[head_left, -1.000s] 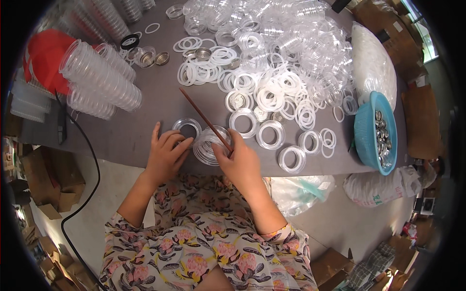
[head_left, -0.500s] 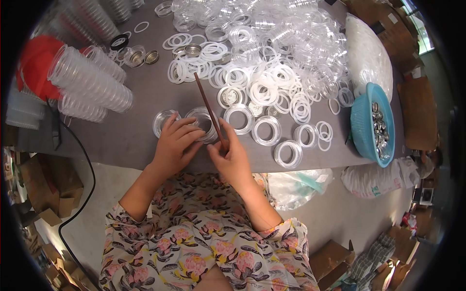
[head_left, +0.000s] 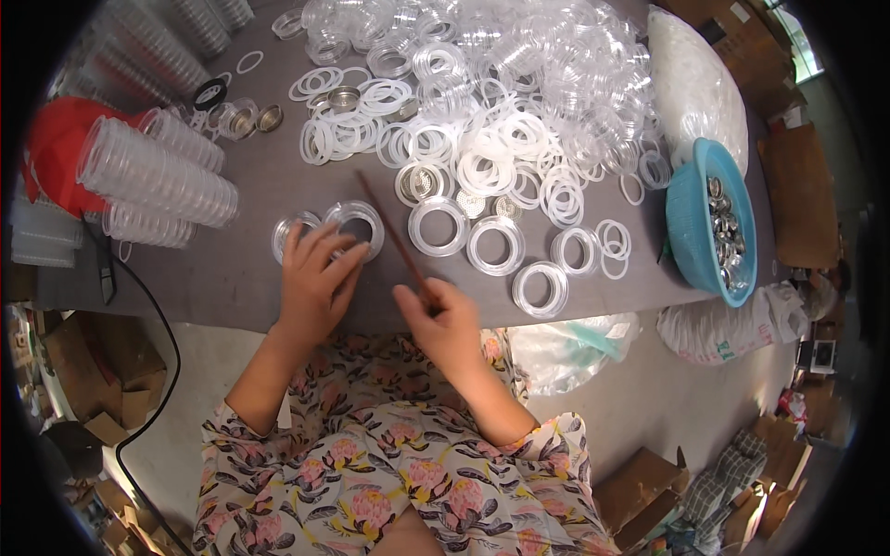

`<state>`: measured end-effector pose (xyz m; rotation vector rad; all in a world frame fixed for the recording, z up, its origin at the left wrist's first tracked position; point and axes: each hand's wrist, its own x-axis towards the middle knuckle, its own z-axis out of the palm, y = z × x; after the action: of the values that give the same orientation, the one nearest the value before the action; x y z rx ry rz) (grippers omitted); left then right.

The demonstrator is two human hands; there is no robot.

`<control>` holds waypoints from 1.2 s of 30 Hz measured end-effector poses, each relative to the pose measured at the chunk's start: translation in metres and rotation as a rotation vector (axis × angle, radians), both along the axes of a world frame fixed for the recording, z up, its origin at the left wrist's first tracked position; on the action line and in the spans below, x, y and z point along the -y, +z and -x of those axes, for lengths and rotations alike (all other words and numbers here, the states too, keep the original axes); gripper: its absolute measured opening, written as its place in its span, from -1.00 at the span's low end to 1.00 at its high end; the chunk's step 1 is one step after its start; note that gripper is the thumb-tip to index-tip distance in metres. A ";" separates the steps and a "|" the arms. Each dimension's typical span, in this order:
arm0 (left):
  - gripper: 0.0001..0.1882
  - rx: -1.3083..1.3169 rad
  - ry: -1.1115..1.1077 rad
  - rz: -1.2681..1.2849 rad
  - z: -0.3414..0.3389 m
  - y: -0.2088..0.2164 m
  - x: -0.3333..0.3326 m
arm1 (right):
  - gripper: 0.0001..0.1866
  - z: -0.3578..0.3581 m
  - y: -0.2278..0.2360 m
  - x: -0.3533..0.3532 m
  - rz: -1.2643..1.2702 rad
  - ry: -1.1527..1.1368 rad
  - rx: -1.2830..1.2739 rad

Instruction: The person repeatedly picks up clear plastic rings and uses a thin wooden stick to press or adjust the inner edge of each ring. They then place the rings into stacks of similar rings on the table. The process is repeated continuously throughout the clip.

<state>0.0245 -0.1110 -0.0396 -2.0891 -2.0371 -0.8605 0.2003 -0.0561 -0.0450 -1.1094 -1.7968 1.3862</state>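
My right hand (head_left: 445, 324) is closed round the lower end of a thin brown stick (head_left: 389, 222), which slants up and to the left over the table. My left hand (head_left: 317, 278) has its fingers spread and slightly blurred. Its fingertips lie over a clear plastic ring (head_left: 295, 232) and reach the near edge of another clear ring with a white band (head_left: 357, 222); contact cannot be made out. Right of the stick lie more such rings, among them a banded ring (head_left: 438, 227) and a nearer one (head_left: 540, 289).
White flat gaskets (head_left: 487, 162) and a heap of clear plastic pieces (head_left: 547, 74) cover the far table. Stacked clear cups (head_left: 158, 171) stand at left beside a red item (head_left: 65, 153). A blue basket (head_left: 686, 222) with small metal parts sits at right. A black cable (head_left: 153, 296) hangs at left.
My right hand has drawn back toward me with the stick, away from the ring with the white band. My left hand has shifted slightly left. The whole view has shifted a little.
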 end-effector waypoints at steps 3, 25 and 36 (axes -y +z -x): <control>-0.62 -0.042 0.021 -0.093 -0.009 0.004 -0.006 | -0.59 -0.026 0.012 -0.007 0.139 -0.207 -0.565; -0.46 0.290 -0.174 -0.031 -0.079 -0.025 0.010 | -0.39 -0.049 0.017 -0.027 0.296 -0.230 -1.088; -0.14 0.585 -0.060 0.036 -0.097 -0.039 -0.002 | -0.39 -0.032 0.001 -0.011 0.360 -0.113 -0.936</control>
<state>0.1215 -0.1089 -0.0786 -2.0983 -2.2524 -1.6129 0.2320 -0.0454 -0.0443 -0.5275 -0.8247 1.7846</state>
